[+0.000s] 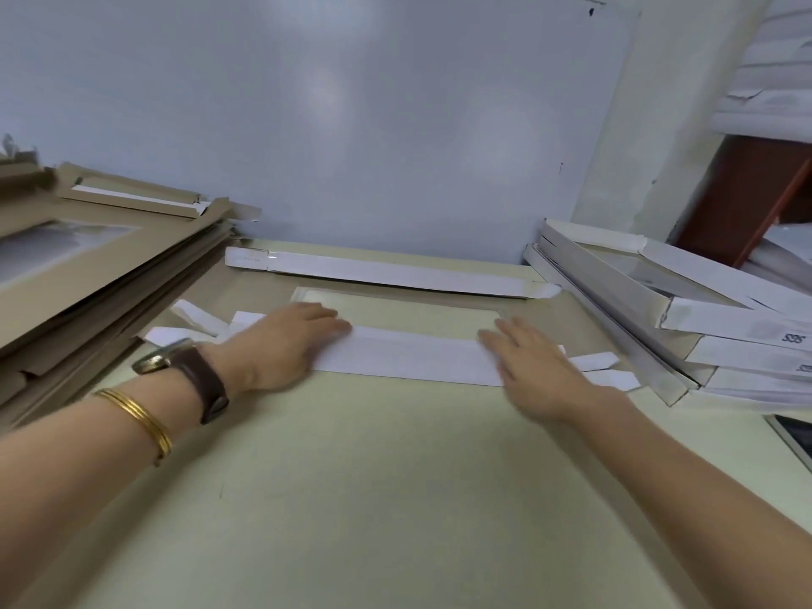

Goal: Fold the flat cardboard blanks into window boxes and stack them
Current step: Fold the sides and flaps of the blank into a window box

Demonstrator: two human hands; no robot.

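Observation:
A flat cardboard blank (408, 312) with a clear window lies brown side up on the table. Its near white flap (408, 358) is folded over onto it. My left hand (285, 345) presses flat on the flap's left end, fingers straight. At the flap's right end my right hand (531, 362) presses down the same way. The far flap (382, 272) lies folded along the back edge. Small white end tabs (193, 320) stick out at both sides.
A tall pile of brown flat blanks (88, 265) fills the left side. Folded white window boxes (685, 309) are stacked at the right. A pale wall stands right behind the table. The table surface (373, 498) stretches toward me.

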